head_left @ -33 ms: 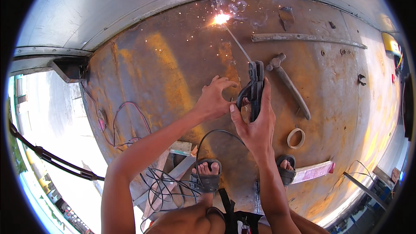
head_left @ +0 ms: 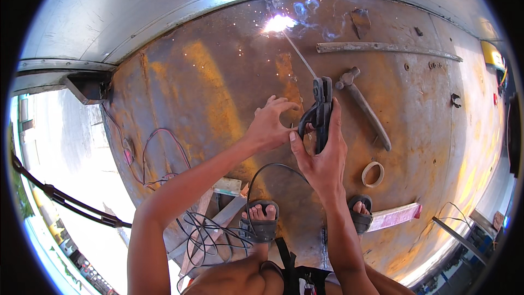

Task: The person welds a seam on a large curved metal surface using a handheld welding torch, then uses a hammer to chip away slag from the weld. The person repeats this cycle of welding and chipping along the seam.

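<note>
My right hand (head_left: 323, 161) is wrapped round a black welding electrode holder (head_left: 323, 112). A thin welding rod (head_left: 299, 54) runs from its jaws, up and to the left. At the rod's far end a white arc (head_left: 279, 23) glows on the rusty steel floor plate (head_left: 229, 60), with sparks and bluish smoke about it. My left hand (head_left: 271, 124) is just left of the holder, its fingers curved and apart, holding nothing. Its thumb reaches close to the holder and my right thumb; whether they touch I cannot tell. A hammer (head_left: 364, 106) lies to the right of the holder.
A metal bar (head_left: 387, 48) lies beyond the hammer, and a pale ring (head_left: 373, 175) nearer my right foot. Black cable (head_left: 204, 235) coils beside my left foot among wooden pieces. A metal wall (head_left: 158, 5) rises behind the arc. A pink-and-white block (head_left: 394, 217) lies right.
The arc has grown brighter and whiter, its reflection on the wall is larger, and the smoke beside it shows more blue. Both hands and the holder look unmoved.
</note>
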Demonstrator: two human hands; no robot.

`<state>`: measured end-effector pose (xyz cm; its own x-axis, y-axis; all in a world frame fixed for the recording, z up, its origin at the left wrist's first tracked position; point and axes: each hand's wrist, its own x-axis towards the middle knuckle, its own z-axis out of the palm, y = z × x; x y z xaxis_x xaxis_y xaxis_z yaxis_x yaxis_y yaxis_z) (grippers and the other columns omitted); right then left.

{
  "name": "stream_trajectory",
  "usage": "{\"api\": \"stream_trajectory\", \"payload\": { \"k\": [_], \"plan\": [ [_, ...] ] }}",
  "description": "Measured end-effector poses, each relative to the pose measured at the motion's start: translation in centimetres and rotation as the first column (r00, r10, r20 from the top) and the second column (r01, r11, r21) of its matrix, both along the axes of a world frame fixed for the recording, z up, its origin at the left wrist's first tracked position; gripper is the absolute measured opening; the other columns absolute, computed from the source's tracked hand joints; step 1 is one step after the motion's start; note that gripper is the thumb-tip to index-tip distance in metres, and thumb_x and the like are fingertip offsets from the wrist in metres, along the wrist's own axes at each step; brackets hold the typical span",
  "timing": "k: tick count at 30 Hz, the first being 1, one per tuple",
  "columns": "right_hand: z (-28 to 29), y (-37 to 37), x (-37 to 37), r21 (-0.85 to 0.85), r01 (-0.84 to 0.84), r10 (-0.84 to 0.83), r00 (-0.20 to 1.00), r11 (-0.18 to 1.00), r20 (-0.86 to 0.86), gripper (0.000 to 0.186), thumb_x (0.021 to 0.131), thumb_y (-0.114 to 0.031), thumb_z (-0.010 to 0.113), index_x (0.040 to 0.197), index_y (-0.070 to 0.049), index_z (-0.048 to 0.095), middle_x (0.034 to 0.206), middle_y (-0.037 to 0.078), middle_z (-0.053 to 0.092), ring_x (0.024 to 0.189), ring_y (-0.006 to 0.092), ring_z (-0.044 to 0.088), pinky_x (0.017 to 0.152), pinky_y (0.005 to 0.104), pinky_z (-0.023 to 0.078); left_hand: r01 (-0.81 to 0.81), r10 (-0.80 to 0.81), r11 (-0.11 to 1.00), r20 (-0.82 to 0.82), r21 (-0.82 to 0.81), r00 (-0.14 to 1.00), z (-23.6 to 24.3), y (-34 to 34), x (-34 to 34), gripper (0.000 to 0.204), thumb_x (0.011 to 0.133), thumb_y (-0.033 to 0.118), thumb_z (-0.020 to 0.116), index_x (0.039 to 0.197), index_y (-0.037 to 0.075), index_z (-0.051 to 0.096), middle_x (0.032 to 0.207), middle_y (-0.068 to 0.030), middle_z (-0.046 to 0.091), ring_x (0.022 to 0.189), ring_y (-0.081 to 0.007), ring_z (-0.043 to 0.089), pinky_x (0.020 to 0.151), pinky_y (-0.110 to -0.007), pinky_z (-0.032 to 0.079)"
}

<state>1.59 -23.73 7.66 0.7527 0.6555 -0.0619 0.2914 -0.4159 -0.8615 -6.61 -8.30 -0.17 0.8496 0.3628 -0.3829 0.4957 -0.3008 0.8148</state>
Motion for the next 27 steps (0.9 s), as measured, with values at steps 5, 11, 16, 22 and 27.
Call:
{"api": "stream_trajectory", "payload": {
  "k": [5, 11, 16, 22, 27],
  "plan": [
    [-0.28, 0.48, 0.48, 0.018, -0.006, 0.006, 1.000, 1.000, 0.024, 0.099, 0.090, -0.023, 0.083, 0.164, 0.008, 0.025, 0.117, 0.022, 0.071, 0.102, 0.0338, 0.075, 0.091, 0.0431, 0.058, 0.012, -0.012, 1.000, -0.003, 0.014, 1.000, 0.11, 0.64, 0.63, 0.073, 0.080, 0.041, 0.088, 0.141, 0.008, 0.067, 0.155, -0.0271, 0.056, 0.157, -0.0510, 0.033, 0.127, -0.055, 0.032],
    [0.00, 0.59, 0.37, -0.001, 0.009, -0.009, 1.000, 1.000, -0.028, 0.099, 0.090, -0.023, 0.083, 0.164, 0.007, 0.025, 0.115, 0.022, 0.071, 0.102, 0.0336, 0.075, 0.091, 0.0432, 0.058, -0.005, 0.005, 1.000, -0.013, -0.008, 1.000, 0.30, 0.45, 0.52, 0.074, 0.080, 0.043, 0.088, 0.141, 0.007, 0.066, 0.156, -0.0280, 0.054, 0.157, -0.0518, 0.031, 0.127, -0.055, 0.032],
    [0.09, 0.55, 0.41, -0.012, 0.004, -0.004, 1.000, 1.000, -0.026, 0.099, 0.090, -0.023, 0.083, 0.164, 0.007, 0.025, 0.114, 0.021, 0.071, 0.101, 0.0335, 0.075, 0.091, 0.0432, 0.058, 0.010, -0.010, 1.000, -0.010, -0.006, 1.000, 0.49, 0.69, 0.64, 0.075, 0.079, 0.044, 0.088, 0.141, 0.007, 0.067, 0.157, -0.0286, 0.054, 0.157, -0.0513, 0.031, 0.127, -0.055, 0.033],
    [-0.15, 0.59, 0.38, 0.000, -0.004, 0.004, 1.000, 1.000, 0.005, 0.099, 0.090, -0.022, 0.084, 0.164, 0.007, 0.025, 0.113, 0.021, 0.071, 0.100, 0.0329, 0.075, 0.091, 0.0428, 0.058, -0.002, 0.002, 1.000, -0.005, 0.002, 1.000, 0.13, 0.55, 0.51, 0.075, 0.080, 0.047, 0.088, 0.140, 0.008, 0.068, 0.155, -0.0290, 0.056, 0.157, -0.0515, 0.032, 0.127, -0.056, 0.033],
    [-0.40, 0.50, 0.42, 0.016, -0.006, 0.005, 0.999, 1.000, 0.032, 0.099, 0.090, -0.022, 0.083, 0.165, 0.007, 0.025, 0.112, 0.020, 0.072, 0.100, 0.0324, 0.075, 0.091, 0.0428, 0.058, 0.007, -0.007, 1.000, -0.006, 0.015, 1.000, -0.09, 0.54, 0.56, 0.075, 0.080, 0.049, 0.089, 0.140, 0.008, 0.068, 0.155, -0.0286, 0.056, 0.157, -0.0505, 0.032, 0.127, -0.055, 0.033]
  ]
}}
